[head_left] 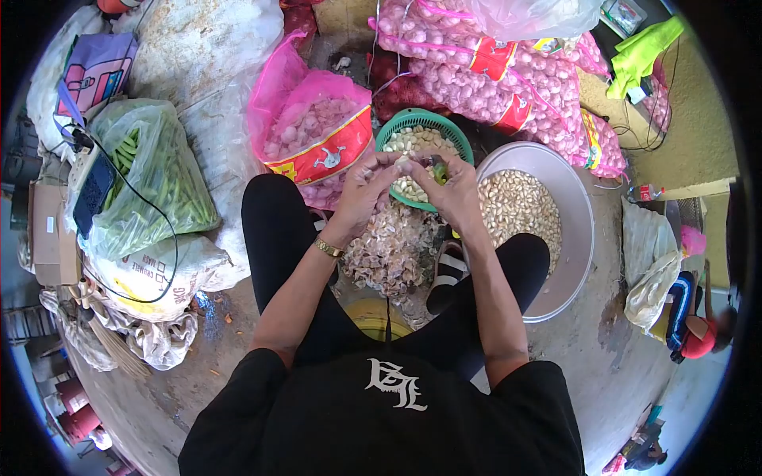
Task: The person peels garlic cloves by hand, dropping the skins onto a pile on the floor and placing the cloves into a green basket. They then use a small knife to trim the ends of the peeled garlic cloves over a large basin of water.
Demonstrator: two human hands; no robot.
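Observation:
My left hand (367, 189), with a gold watch at its wrist, is pinched on a pale garlic clove (403, 165). The fingertips of my right hand (454, 192) meet the same clove from the other side. Against the right palm sits a small green and yellow object (440, 172), mostly covered by the fingers; I cannot tell its kind. Just beyond and beneath both hands, a green plastic basket (467, 145) contains peeled garlic cloves (414, 140). Below the hands, a heap of papery garlic skins (390, 250) lies between my feet.
At right stands a large pale basin (578, 230) of unpeeled cloves (520, 210). An open pink mesh sack (274, 95) of garlic is at left, with full garlic sacks (484, 79) stacked behind. Farther left lies a plastic bag of green pods (151, 174). A person (694, 325) is at far right.

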